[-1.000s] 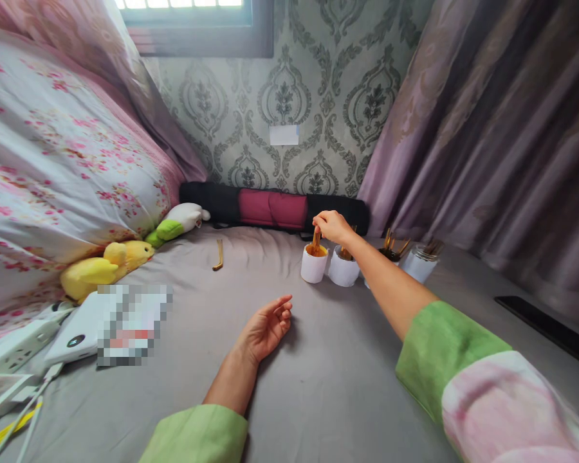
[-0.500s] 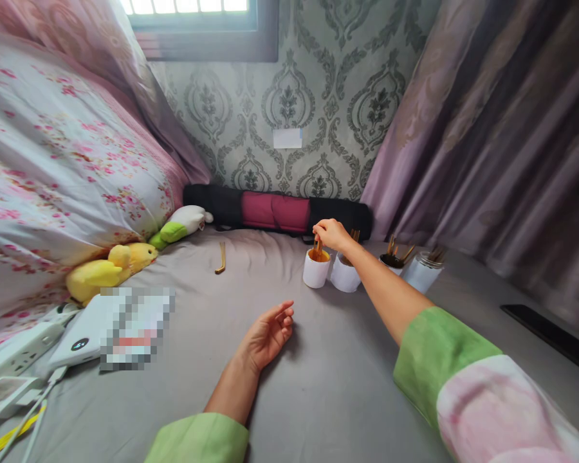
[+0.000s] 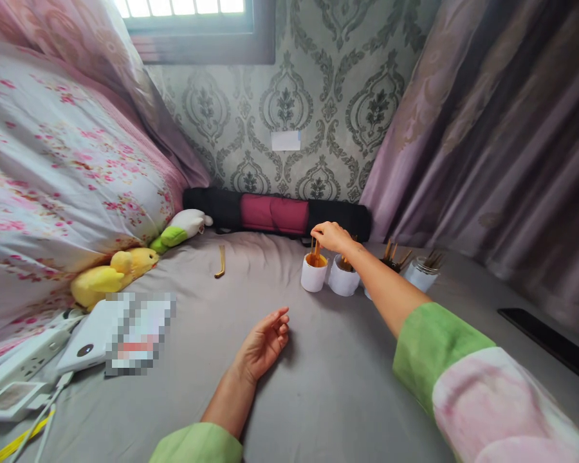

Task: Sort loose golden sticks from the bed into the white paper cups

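My right hand [image 3: 334, 236] reaches over the leftmost white cup [image 3: 313, 279], its fingertips pinched on a thin brownish stick [image 3: 312, 244]. The stick's lower end goes into the cup, which has an orange inside and holds more sticks. Just right of it stands a second white cup [image 3: 343, 283] with sticks, partly behind my forearm. A dark-mouthed cup with sticks [image 3: 390, 256] is mostly hidden by the forearm, and a glass jar of sticks [image 3: 422, 275] stands beyond. My left hand [image 3: 265, 341] rests palm up on the grey sheet [image 3: 318, 386], fingers loosely curled and apart, holding nothing.
A small gold bundle [image 3: 220, 262] lies left of the cups. A black and maroon roll [image 3: 275, 214] lies along the wall. Plush toys [image 3: 120, 273], a white power bank [image 3: 89, 341] and a power strip [image 3: 29, 360] are at left; a black flat object [image 3: 545, 341] is at right.
My right hand stays over the leftmost cup; a thin stick now shows more clearly beneath its fingertips. The left hand keeps its pose. The view has shifted slightly.
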Available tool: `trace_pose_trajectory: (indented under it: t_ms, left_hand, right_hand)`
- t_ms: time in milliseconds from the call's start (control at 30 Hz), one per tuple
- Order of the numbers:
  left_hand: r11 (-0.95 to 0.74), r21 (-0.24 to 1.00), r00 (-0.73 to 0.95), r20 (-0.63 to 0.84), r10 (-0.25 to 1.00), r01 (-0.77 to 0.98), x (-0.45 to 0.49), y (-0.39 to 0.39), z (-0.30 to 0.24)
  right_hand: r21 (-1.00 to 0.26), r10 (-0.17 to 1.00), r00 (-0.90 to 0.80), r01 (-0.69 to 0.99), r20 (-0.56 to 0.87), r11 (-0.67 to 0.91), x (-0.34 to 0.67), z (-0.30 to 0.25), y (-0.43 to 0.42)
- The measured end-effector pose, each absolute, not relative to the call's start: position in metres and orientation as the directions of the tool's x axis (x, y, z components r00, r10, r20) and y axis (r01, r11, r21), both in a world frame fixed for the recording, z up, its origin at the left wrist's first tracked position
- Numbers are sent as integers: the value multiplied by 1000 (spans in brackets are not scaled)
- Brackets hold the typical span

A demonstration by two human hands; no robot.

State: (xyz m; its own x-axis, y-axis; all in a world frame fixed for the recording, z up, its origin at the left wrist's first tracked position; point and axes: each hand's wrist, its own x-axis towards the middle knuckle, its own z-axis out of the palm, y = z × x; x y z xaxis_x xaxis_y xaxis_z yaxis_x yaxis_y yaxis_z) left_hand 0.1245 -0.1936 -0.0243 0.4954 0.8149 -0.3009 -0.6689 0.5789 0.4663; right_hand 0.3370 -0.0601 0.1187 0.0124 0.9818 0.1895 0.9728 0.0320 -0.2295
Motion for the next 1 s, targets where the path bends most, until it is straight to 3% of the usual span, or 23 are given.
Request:
trace_pose_trajectory:
  t_ms: [467,1000]
  left_hand:
    - [572,480,484,-306,820,-665,125,-195,-23]
    - [565,484,469,-315,825,-669,126,-195,-22]
  right_hand:
    - [-153,975,-7,987,224,42,340,116,-63]
    - [-217,979,18,976,204,27,343,112,-58]
